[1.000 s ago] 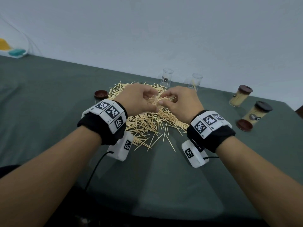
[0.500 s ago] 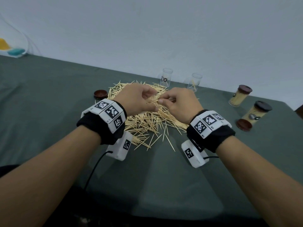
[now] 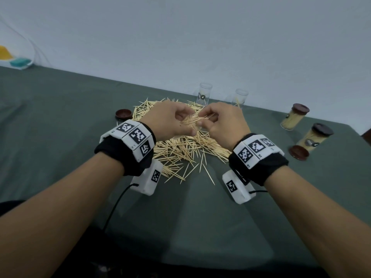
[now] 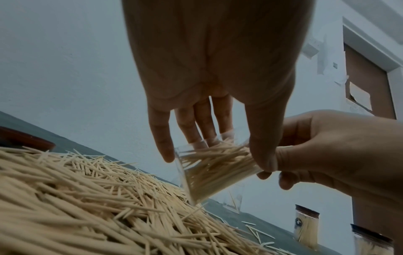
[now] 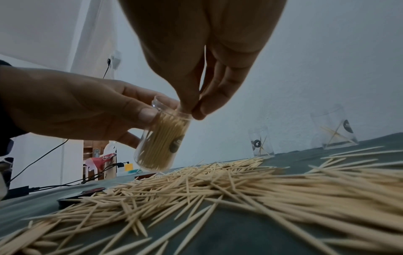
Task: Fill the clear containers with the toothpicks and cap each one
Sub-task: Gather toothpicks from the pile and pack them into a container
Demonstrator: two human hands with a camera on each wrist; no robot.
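My left hand [image 4: 213, 155] grips a clear container [image 4: 209, 174], tilted and largely full of toothpicks, just above the loose pile [image 3: 180, 151]. In the right wrist view the same container [image 5: 161, 143] is held near its rim by the left hand [image 5: 87, 110]. My right hand [image 5: 194, 110] pinches thumb against fingertips at the container's mouth, on the ends of the toothpicks there. In the head view the left hand [image 3: 172, 121] and right hand [image 3: 222, 121] meet over the pile with a toothpick bundle [image 3: 195, 121] between them; the container is hidden.
Two open clear containers [image 3: 204, 94] [image 3: 240, 97] stand behind the pile, each holding a toothpick or two. Two filled, capped containers [image 3: 294, 119] [image 3: 315, 137] stand at the right. Loose dark caps lie at the left [image 3: 123, 114] and right [image 3: 298, 152].
Both hands stay together over the pile. The toothpick bundle between them shows more plainly now, and the right hand's fingers have closed in on it.
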